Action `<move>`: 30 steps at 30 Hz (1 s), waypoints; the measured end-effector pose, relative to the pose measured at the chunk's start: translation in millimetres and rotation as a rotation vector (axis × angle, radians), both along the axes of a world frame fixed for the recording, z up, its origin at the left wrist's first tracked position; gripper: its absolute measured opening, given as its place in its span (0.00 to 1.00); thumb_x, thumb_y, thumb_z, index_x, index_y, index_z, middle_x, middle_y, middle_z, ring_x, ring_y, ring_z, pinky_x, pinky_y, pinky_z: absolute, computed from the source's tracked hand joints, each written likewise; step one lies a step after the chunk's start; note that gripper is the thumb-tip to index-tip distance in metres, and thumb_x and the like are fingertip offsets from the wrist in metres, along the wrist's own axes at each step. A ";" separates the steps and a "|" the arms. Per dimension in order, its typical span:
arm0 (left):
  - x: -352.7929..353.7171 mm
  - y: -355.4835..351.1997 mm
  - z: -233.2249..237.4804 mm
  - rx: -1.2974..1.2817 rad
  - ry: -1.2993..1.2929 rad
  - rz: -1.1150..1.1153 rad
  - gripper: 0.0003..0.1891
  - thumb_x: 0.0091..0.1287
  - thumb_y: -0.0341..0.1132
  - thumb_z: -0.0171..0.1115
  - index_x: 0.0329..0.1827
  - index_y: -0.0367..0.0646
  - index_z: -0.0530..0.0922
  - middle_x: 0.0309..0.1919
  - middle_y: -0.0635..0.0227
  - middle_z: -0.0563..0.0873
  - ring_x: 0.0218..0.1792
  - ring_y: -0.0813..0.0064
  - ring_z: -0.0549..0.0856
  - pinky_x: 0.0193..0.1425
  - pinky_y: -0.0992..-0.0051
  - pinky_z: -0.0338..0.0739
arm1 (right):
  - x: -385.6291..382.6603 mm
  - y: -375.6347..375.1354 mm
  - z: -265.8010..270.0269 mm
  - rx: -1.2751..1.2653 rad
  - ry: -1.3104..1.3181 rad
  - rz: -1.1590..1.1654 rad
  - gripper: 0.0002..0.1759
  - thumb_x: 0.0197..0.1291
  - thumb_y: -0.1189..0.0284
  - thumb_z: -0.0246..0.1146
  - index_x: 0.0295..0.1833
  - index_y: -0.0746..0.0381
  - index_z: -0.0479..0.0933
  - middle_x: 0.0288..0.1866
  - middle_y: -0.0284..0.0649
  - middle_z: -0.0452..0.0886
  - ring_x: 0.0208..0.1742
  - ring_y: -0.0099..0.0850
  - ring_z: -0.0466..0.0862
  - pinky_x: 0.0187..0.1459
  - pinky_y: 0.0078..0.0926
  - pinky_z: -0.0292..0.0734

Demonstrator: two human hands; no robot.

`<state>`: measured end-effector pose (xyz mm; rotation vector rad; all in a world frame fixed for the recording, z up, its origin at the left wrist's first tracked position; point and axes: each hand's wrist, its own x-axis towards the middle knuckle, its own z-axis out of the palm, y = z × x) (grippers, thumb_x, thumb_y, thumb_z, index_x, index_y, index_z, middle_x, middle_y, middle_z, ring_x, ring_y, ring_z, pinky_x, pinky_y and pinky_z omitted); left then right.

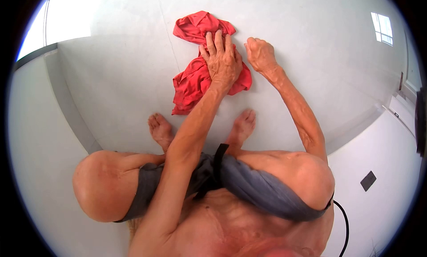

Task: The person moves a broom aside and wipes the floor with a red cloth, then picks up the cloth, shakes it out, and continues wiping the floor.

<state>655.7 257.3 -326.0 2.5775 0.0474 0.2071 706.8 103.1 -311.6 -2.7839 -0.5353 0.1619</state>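
Two hands, left hand (pixel 222 63) spread flat on red cloth (pixel 192 84), right hand (pixel 261 54) fisted beside it

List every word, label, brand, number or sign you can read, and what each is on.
No readable text anywhere in view.
Red cloth, under the left hand: no lettering or label shows on its visible folds.
Grey shorts: none visible.
Dark rectangular plate, at right: too small to tell whether it bears any marking.
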 end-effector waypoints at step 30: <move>-15.3 37.6 58.0 0.083 0.229 -0.533 0.22 0.59 0.49 0.80 0.43 0.40 0.84 0.44 0.59 0.84 0.52 0.53 0.80 0.57 0.53 0.74 | -143.1 33.8 24.9 0.150 -0.010 -0.707 0.08 0.63 0.78 0.65 0.43 0.62 0.73 0.41 0.51 0.79 0.41 0.54 0.84 0.37 0.56 0.80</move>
